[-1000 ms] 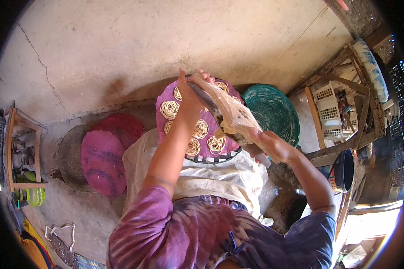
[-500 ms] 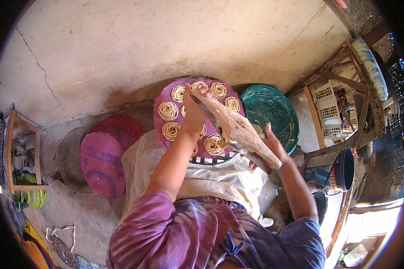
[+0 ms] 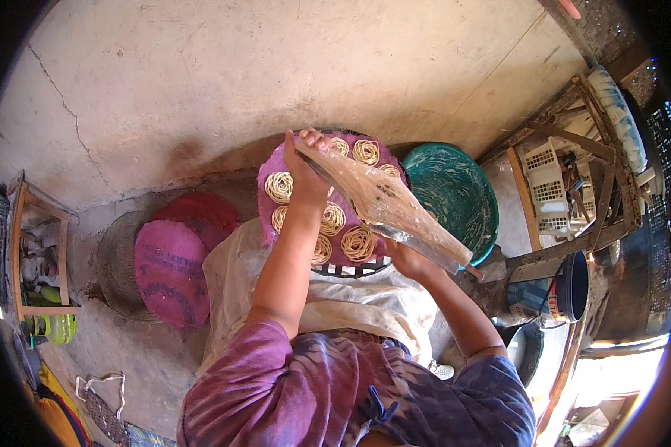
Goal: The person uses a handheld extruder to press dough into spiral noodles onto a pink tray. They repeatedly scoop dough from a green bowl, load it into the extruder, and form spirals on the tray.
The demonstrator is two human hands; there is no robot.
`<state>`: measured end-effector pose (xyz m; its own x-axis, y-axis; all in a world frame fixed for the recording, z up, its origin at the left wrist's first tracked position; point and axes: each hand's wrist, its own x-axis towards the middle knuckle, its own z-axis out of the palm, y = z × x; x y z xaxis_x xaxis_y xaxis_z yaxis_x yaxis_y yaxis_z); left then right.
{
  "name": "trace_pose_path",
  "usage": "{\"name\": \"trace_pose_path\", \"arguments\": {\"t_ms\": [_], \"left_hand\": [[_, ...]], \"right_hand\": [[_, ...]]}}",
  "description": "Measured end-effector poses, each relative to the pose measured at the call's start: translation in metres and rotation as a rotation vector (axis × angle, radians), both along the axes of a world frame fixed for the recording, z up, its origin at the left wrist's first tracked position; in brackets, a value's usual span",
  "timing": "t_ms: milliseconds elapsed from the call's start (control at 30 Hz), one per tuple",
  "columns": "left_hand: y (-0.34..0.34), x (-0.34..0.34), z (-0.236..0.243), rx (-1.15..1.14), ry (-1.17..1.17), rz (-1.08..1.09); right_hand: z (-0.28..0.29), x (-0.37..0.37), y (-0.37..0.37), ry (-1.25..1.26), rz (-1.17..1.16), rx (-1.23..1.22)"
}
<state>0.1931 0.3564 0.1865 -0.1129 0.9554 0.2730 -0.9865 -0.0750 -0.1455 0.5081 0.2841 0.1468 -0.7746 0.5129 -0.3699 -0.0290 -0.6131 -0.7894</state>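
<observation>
Half a second ago the right hand (image 3: 408, 262) was spread beyond the lower end of the wooden tool (image 3: 384, 195); now it is tucked in by the tool's underside, near the round tray's rim (image 3: 343, 270). Meanwhile the tool's upper end has shifted slightly toward 9 o'clock.

Taking the tray as the clock, the tool slants above it from 11 to 4 o'clock. The left hand (image 3: 306, 160) is wrapped around the upper end; the right hand's fingers are partly hidden, so I cannot tell whether they grip anything.

With the left hand perhaps bearing most of the load, the lower end could swing down and flatten the coils of pale strands (image 3: 358, 243) beneath. A knock from the right wrist might tip the tray, as the white cloth (image 3: 358, 313) at 6 o'clock looks soft and uneven.

At 3 o'clock a green basin (image 3: 443, 167) sits close by, partly covered by the tool's lower end, with a white crate (image 3: 546, 171) farther out. A bucket (image 3: 548, 289) stands toward 4, a purple disc (image 3: 173, 276) lies toward 8, and the wall (image 3: 276, 67) at 12 limits reach that way.
</observation>
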Motion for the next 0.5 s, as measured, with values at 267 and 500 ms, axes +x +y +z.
{"name": "trace_pose_path", "arguments": {"t_ms": [267, 500], "left_hand": [[0.018, -0.014, 0.063, 0.073, 0.287, -0.015], [0.053, 0.01, 0.016, -0.423, 0.125, -0.141]], "right_hand": [[0.142, -0.012, 0.025, -0.188, 0.098, 0.061], [0.164, -0.038, 0.049, -0.702, 0.137, 0.309]]}}
